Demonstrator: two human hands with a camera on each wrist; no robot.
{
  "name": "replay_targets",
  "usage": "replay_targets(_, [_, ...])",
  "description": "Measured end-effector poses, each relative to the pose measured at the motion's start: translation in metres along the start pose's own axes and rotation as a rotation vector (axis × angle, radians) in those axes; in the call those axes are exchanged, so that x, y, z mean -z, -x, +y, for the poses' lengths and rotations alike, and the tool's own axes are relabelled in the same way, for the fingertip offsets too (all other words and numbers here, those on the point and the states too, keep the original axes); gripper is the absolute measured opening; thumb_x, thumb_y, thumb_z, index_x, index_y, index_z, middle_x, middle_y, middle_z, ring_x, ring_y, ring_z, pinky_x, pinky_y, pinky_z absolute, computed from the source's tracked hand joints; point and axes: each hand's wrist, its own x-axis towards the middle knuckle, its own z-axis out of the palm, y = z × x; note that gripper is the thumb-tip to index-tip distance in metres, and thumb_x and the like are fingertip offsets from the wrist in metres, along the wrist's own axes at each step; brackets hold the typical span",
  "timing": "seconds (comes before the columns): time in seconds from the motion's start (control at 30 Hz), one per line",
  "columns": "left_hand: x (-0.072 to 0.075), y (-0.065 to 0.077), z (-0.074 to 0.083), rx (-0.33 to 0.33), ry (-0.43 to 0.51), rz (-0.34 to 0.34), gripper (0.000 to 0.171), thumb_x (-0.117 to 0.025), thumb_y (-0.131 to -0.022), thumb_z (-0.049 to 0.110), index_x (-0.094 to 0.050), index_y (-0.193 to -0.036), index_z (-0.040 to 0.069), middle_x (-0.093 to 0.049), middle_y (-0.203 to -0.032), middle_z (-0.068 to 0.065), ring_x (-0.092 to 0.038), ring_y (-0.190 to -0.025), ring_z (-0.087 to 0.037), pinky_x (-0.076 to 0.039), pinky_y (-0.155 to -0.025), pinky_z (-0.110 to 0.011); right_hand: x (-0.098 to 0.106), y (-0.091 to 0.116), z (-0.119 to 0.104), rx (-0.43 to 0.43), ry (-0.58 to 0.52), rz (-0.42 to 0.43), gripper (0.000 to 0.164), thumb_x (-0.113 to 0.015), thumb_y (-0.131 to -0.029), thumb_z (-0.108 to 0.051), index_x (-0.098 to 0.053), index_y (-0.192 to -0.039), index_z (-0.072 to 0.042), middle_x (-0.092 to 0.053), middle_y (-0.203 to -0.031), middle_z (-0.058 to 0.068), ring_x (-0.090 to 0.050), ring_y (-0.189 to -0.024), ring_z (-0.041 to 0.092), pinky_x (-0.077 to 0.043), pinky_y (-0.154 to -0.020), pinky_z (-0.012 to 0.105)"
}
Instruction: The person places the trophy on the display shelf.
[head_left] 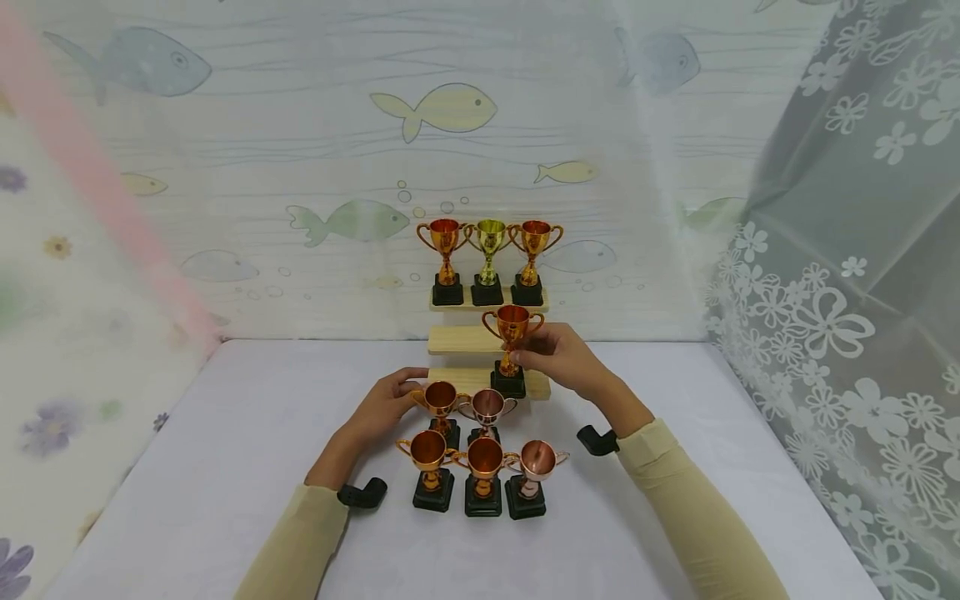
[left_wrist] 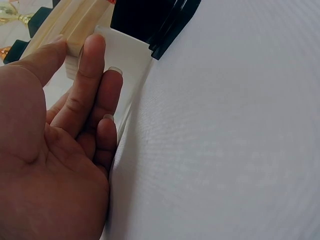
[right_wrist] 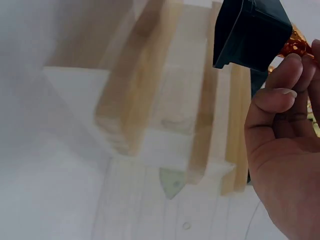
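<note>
In the head view, my right hand (head_left: 558, 357) pinches the stem of a copper-orange trophy cup (head_left: 513, 325) with two handles. The cup stands upright in front of a tiered stand, its black base overlapping the lowest wooden board (head_left: 453, 380). That black base (right_wrist: 252, 35) shows from below in the right wrist view, held over the stand's boards. My left hand (head_left: 386, 404) touches the left end of the lowest board; in the left wrist view, its extended fingers rest against the board's end (left_wrist: 82, 25). Three trophies, including a yellow-gold one (head_left: 489, 237), stand on the top board.
Close in front of the stand, a gold trophy (head_left: 440, 395) and a rose-coloured one (head_left: 488, 403) stand on the white table (head_left: 247, 467). Nearer still is a row of three: gold (head_left: 428, 450), orange-gold (head_left: 483, 457) and rose (head_left: 537, 458). A fish-patterned curtain (head_left: 315, 142) hangs behind.
</note>
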Motion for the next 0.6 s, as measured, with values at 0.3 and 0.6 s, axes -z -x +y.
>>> replay_targets(0.3, [-0.002, 0.001, 0.003, 0.023, -0.006, 0.008, 0.043, -0.059, -0.101, 0.022, -0.050, -0.142, 0.015, -0.073, -0.109, -0.002, -0.057, -0.086, -0.020, -0.039, -0.070, -0.028, -0.003, -0.023, -0.016, 0.004, -0.067, 0.010, 0.027, -0.068, -0.095, -0.014, -0.070, -0.119, -0.001, -0.071, -0.114, 0.015, -0.067, -0.098, 0.028, -0.054, -0.079, 0.037])
replay_targets(0.6, [0.000, 0.000, 0.003, 0.041, -0.008, 0.011, 0.043, -0.060, -0.100, 0.020, -0.050, -0.142, 0.015, -0.073, -0.110, -0.003, -0.056, -0.084, -0.021, -0.038, -0.063, -0.027, -0.009, -0.047, -0.020, 0.009, 0.002, 0.040, 0.022, -0.069, -0.095, -0.021, -0.072, -0.114, -0.010, -0.071, -0.108, 0.007, -0.064, -0.091, 0.023, -0.050, -0.078, 0.053])
